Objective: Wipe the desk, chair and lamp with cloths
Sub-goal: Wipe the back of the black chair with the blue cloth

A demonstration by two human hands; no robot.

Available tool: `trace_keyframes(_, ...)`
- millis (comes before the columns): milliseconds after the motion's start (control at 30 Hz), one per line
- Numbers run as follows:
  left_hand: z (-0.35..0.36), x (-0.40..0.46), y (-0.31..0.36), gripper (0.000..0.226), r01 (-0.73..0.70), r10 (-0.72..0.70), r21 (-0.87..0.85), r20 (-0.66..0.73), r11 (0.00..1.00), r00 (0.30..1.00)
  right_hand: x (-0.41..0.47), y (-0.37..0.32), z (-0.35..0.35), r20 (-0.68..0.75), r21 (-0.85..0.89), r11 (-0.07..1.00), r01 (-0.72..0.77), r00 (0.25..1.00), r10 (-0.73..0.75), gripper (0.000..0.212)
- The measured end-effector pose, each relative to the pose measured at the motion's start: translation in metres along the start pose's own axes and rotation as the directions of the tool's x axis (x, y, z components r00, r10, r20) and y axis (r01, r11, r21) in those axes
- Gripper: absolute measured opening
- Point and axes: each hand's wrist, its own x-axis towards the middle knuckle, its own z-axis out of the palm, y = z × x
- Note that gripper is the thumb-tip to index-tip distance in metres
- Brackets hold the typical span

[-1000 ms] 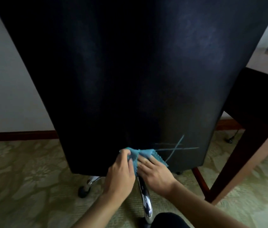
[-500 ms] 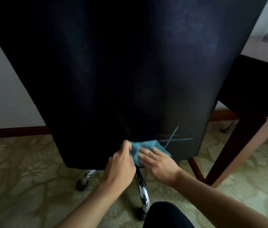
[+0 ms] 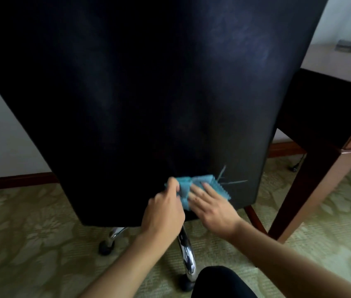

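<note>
Left hand (image 3: 166, 208) is pinching the blue cloth (image 3: 186, 186); right hand (image 3: 211, 204) is pressing it flat-fingered against the lower chair back (image 3: 148, 93), beside pale scratch marks (image 3: 227, 179). Cloth looks soft, light; likely bunches unless held spread.

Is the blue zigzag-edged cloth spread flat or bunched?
Bunched: the blue zigzag-edged cloth shows folds, left hand pinching it, right hand pressing it flat-fingered.

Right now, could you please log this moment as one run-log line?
step: wiping chair back | left hand: pinches blue cloth | right hand: presses cloth flat | pale marks: beside cloth
</note>
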Motion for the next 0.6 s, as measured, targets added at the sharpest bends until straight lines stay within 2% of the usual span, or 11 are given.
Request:
trace_keyframes(67,0.019,-0.018,-0.01,0.024,0.079,-0.081,0.02,0.165,0.997,0.983,-0.024,-0.016,0.013,0.113,-0.014,0.999,0.037,0.993,-0.035,0.042)
trace_keyframes(133,0.02,-0.019,-0.009,0.025,0.049,-0.046,-0.012,0.19,0.999,0.981,-0.03,-0.008,0.013,0.084,-0.003,0.999,0.044,0.996,-0.043,0.044)
trace_keyframes(233,-0.003,0.014,0.016,0.017,-0.087,0.088,-0.102,-0.002,0.991,0.996,-0.006,0.035,-0.01,-0.171,0.027,0.999,-0.031,0.985,0.036,0.035)
trace_keyframes(300,-0.026,0.041,0.043,0.018,-0.189,0.175,-0.114,-0.126,0.975,0.976,0.006,0.066,-0.027,-0.289,0.024,0.995,-0.1,0.952,0.103,0.033)
trace_keyframes(433,-0.03,0.055,0.07,0.016,-0.305,0.29,-0.063,-0.177,0.95,0.94,0.001,0.071,-0.018,-0.359,0.066,0.967,-0.246,0.898,0.253,0.034)
trace_keyframes(500,-0.004,0.039,0.062,0.015,-0.271,0.272,0.033,-0.062,0.962,0.96,-0.017,0.045,0.003,-0.295,0.093,0.955,-0.283,0.908,0.298,0.033)
trace_keyframes(533,0.012,0.03,0.055,0.02,-0.264,0.259,0.111,0.055,0.958,0.964,-0.029,0.031,0.015,-0.228,0.091,0.957,-0.274,0.93,0.288,0.034)
trace_keyframes(600,0.037,0.012,0.042,0.034,-0.304,0.223,0.248,0.305,0.92,0.926,-0.056,0.007,0.03,-0.058,0.05,0.972,-0.231,0.971,0.234,0.037)
